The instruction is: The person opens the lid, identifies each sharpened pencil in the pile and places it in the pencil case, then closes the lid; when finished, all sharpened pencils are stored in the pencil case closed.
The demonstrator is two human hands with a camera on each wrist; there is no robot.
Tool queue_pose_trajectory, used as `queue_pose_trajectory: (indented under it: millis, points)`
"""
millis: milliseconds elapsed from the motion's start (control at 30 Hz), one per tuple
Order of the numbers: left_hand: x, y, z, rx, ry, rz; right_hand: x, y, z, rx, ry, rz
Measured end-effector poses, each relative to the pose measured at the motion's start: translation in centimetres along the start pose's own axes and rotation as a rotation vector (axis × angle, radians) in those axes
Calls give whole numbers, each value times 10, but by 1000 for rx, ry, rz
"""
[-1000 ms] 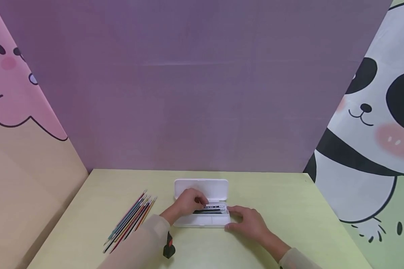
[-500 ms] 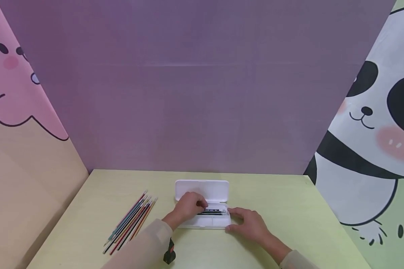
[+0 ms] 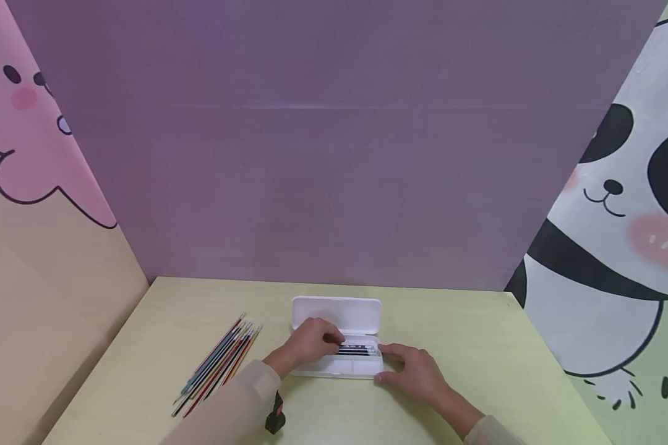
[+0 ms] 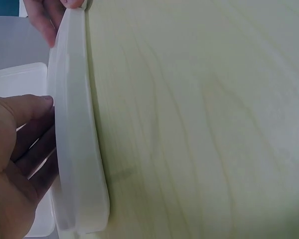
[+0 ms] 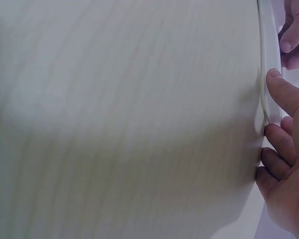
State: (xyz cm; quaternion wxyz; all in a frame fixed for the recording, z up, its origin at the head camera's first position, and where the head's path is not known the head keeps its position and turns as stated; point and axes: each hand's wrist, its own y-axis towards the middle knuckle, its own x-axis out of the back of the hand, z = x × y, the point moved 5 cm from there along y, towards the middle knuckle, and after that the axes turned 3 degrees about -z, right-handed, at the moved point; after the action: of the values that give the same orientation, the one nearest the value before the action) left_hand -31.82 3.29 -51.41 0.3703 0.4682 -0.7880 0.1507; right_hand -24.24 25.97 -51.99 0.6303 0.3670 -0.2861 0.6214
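An open white pencil case [image 3: 338, 369] lies on the table in front of the person, its lid [image 3: 353, 314] folded back. Several dark pencils [image 3: 357, 350] rest side by side in its rear compartment. The left hand [image 3: 307, 342] reaches over the case from the left, fingers down at the left ends of these pencils. In the left wrist view its fingertips are hidden behind the case wall, so a pinch cannot be made out. At the right end, the right hand [image 3: 414, 371] grips the case between its thumb at the front corner and fingers at the side.
Left of the case, several coloured pencils [image 3: 217, 364] lie in a loose bundle on the pale wooden table [image 3: 479, 346]. A small black object [image 3: 275, 415] hangs by the left sleeve. Behind the table stands a purple panel [image 3: 323, 154], with cartoon-printed walls on either side.
The pencils in the case, spread a little before, lie closer together in an even row. The left fingers have shifted slightly over them. The right hand keeps its hold on the case.
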Motion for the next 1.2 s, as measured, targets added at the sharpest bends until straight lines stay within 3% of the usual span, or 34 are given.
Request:
queue_pose_trajectory:
  millis: [333,633,900,1200]
  points:
    - [12,-8,-4,-14,-76,25,-1,0,2,4,-9,3]
    - [48,-26,-4,-50,-171,44,-1,0,1,3,-25,2]
    - [91,-60,29,15,-186,-14,0,-1,2,8,-3,8]
    - [147,-104,88,85,-185,-89,3,-1,1,8,-7,12]
